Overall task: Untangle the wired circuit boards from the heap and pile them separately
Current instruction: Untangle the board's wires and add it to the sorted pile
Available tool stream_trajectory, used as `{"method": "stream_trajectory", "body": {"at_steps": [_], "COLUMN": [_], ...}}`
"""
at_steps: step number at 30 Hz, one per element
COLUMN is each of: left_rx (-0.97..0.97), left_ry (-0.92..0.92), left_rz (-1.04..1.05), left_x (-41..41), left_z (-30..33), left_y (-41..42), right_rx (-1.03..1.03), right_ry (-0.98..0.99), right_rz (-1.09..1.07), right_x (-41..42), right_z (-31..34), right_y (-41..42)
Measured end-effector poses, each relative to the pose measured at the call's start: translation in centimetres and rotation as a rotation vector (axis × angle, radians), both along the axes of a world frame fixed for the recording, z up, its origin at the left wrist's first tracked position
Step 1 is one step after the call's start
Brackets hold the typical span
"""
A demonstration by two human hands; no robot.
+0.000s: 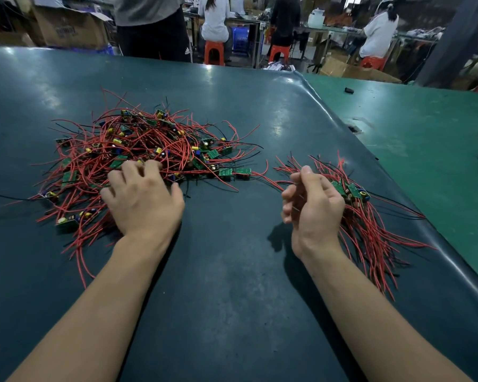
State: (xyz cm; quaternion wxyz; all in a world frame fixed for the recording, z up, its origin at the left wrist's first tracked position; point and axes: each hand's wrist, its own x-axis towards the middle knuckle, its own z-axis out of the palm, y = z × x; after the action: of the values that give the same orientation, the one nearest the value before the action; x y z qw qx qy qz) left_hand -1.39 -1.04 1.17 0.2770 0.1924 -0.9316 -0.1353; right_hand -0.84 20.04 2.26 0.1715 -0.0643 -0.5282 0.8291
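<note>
At the far left, behind the table [232, 299], we see a cardboard box [69, 26] with its flaps open; what is inside it we cannot tell. On the dark mat, left of middle, lies the heap [149, 150]: small green circuit boards with yellow and blue parts, knotted in red wires and a few black ones that spring out in every direction, so the heap has no single long axis. Our left hand [142, 199] lies palm down on the near edge of the heap, its fingers [130, 169] spread and bent into the wires; we cannot tell whether they have hold of any one board. Two boards [235, 172] lie end to end at the heap's right edge, their long sides running left to right, and a red wire [268, 180] runs from them toward our right hand [312, 208]. That hand is raised on its edge, fingers curled with the thumb up; whether it pinches that wire is not clear. Just behind it and to the right lies the separate pile [367, 216], its boards [352, 190] bunched at the middle and its wires fanning away and toward us, so it runs roughly from far to near. Beyond, on the lighter green mat [425, 139], sits a small black thing [349, 90].
</note>
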Motion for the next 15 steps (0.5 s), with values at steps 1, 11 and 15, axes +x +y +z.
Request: {"method": "stream_trajectory", "body": {"at_steps": [1, 11, 15], "left_rx": [0.008, 0.136, 0.109], "left_ry": [-0.022, -0.007, 0.156], "left_rz": [0.036, 0.010, -0.123], "left_x": [-0.02, -0.58, -0.08], "left_z": [0.03, -0.15, -0.01], "left_y": [-0.14, -0.84, -0.45], "right_rx": [0.010, 0.053, 0.054], "right_ry": [0.004, -0.018, -0.027], "right_rz": [0.007, 0.065, 0.079], "right_x": [0.00, 0.13, 0.18], "right_z": [-0.01, -0.06, -0.02], "right_y": [0.01, 0.06, -0.03]}}
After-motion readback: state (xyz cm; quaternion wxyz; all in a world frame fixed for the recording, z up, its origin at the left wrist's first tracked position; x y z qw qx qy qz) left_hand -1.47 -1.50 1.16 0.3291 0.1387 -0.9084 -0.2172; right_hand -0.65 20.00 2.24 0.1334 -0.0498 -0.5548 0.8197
